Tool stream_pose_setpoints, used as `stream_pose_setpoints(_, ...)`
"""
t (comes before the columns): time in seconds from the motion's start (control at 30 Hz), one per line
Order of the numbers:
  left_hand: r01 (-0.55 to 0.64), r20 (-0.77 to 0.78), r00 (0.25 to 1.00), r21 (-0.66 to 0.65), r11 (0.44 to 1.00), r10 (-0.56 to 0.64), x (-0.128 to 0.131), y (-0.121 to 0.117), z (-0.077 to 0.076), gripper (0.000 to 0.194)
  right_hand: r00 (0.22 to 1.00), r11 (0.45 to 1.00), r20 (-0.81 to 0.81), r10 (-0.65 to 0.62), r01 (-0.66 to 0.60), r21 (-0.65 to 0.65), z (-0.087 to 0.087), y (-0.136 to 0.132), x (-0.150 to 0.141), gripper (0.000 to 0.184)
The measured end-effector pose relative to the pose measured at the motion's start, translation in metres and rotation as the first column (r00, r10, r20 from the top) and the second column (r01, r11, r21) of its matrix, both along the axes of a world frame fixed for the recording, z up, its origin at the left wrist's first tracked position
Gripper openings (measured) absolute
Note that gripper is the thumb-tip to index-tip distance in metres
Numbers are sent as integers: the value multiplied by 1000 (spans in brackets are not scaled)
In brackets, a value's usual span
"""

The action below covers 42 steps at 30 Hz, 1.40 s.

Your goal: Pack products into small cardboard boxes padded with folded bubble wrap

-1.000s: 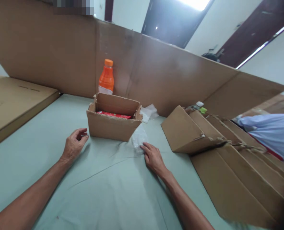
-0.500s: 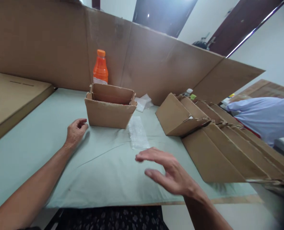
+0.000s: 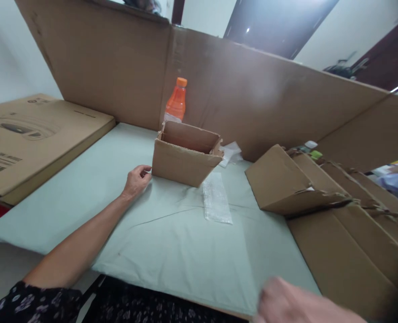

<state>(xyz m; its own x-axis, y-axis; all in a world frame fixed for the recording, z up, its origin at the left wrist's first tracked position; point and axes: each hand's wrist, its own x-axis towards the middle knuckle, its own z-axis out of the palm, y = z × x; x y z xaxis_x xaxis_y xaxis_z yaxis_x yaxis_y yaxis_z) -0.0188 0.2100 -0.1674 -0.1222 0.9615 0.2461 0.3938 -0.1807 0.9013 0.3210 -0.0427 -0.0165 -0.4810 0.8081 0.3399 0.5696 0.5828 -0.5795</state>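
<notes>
An open-topped brown cardboard box point(image 3: 185, 162) stands on the pale green cloth point(image 3: 172, 242), its inside partly hidden. My left hand point(image 3: 137, 181) rests on the cloth at the box's lower left corner. Its fingers are loosely curled, with a gap to the thumb and nothing between them; the fingertips are at or very near the cardboard. Low in the view, my right hand point(image 3: 286, 303) is smeared by motion above the table's front edge, and its fingers cannot be made out. A flat strip of bubble wrap point(image 3: 217, 198) lies just right of the box.
Behind the box stands an orange bottle point(image 3: 176, 102) before a tall cardboard screen point(image 3: 253, 94). Crumpled clear plastic point(image 3: 231, 154) lies behind the bubble wrap. Several divided cardboard boxes point(image 3: 340, 251) line the right side. A large flat carton point(image 3: 51, 130) is at the left.
My right hand has drawn back from above the cloth near the bubble wrap to the lower right. The view has turned left. My left hand stays beside the box.
</notes>
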Motion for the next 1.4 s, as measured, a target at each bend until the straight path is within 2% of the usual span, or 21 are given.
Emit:
stream_pose_setpoints(0.07, 6, 2, 1000, 4, 1000, -6, 1, -2, 0, 39, 987, 995, 141, -80, 88, -51, -13, 22, 2, 30)
stream_pose_setpoints(0.13, 7, 3, 1000, 6, 1000, -7, 1, -3, 1, 39, 915, 956, 287, -284, 292, 17, -40, 46, 5, 36)
stream_pose_setpoints(0.17, 12, 1, 1000, 5, 1000, -12, 1, -4, 1, 37, 873, 937, 348, -342, 344, 58, -57, 56, 8, 36)
stream_pose_setpoints(0.23, 36, -10, 999, 1, 999, -36, 1, -7, 2, 30, 824, 915, 409, -392, 394, 82, -88, 72, 15, 40)
stream_pose_setpoints(0.3, 70, -31, 997, -6, 998, -70, 3, -9, 2, 25, 823, 914, 406, -397, 397, 87, -108, 83, 22, 42)
stream_pose_setpoints(0.4, 96, -73, 993, -15, 995, -97, 7, -13, 4, 24, 866, 927, 335, -371, 366, 80, -111, 101, 32, 38)
stream_pose_setpoints(0.53, 107, -118, 987, -37, 994, -110, 10, -16, 6, 27, 885, 921, 261, -385, 388, 39, -108, 143, 47, 31)
stream_pose_setpoints(0.67, 103, -156, 981, -86, 991, -116, 9, -16, 5, 30, 881, 916, 270, -389, 402, 7, -129, 173, 52, 32)
stream_pose_setpoints(0.77, 75, -199, 975, -116, 990, -97, 8, -16, 1, 31, 871, 915, 297, -392, 402, 30, -145, 173, 44, 35)
stream_pose_setpoints(0.83, 52, -209, 975, -129, 990, -78, 8, -14, -2, 31, 872, 918, 301, -387, 396, 31, -147, 166, 41, 38)
stream_pose_setpoints(0.97, 25, -198, 979, -153, 988, -56, 8, -12, 2, 33, 882, 922, 282, -376, 387, 19, -129, 145, 49, 41)
stream_pose_setpoints(1.1, 96, -274, 949, -224, 970, -158, 13, -28, 27, 37, 921, 981, 351, -169, 190, -27, -111, 113, 62, 47)
stream_pose_setpoints(1.17, 173, -347, 904, -240, 955, -251, 21, -46, 41, 35, 914, 991, 389, -114, 134, -27, -113, 101, 62, 51)
stream_pose_setpoints(1.23, 314, -397, 838, -212, 926, -375, 37, -69, 51, 29, 907, 986, 387, -165, 163, 38, -123, 96, 59, 41)
stream_pose_setpoints(1.33, 562, -478, 689, -122, 818, -545, 72, -99, 53, 29, 911, 961, 316, -265, 224, 159, -138, 99, 53, 26)
stream_pose_setpoints(1.4, 664, -537, 594, -92, 742, -598, 98, -112, 48, 46, 922, 956, 276, -272, 227, 184, -142, 102, 51, 25)
